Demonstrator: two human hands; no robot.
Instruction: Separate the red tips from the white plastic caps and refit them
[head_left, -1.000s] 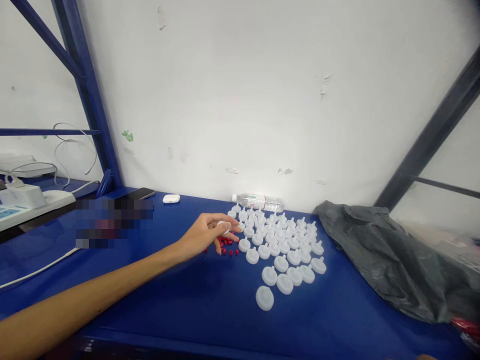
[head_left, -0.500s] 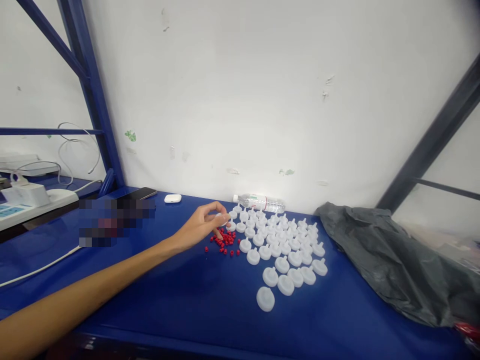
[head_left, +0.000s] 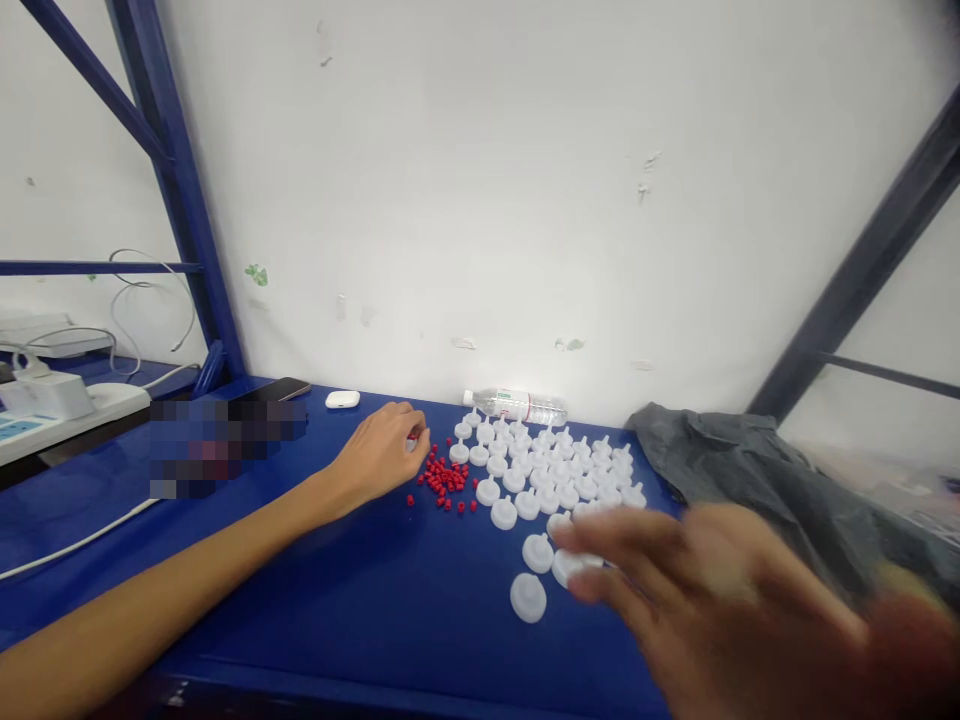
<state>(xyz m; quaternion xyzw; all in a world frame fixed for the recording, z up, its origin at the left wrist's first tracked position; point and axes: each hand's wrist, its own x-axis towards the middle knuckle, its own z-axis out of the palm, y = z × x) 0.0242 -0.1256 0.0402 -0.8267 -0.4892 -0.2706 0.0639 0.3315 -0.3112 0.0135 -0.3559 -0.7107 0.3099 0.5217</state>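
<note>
My left hand is curled, palm down, at the left side of a heap of small red caps. A pale edge shows between its thumb and fingers; it looks like one of the white, disc-shaped parts with a spout, mostly hidden by the fingers. My right hand, blurred by motion, reaches in from the lower right. Its fingers are stretched out and apart over the near white spouted discs, covering some of them. I see nothing held in it. Several more white discs stand spout up, right of the red caps.
A clear plastic bottle lies along the wall behind the discs. A white earbud case and a dark phone lie at the back left. Grey plastic sheeting covers the right side of the blue table. A power strip sits far left.
My right hand has come into view from the lower right. My left hand has drawn back leftward from the discs, its fingers more curled over the pale part.
</note>
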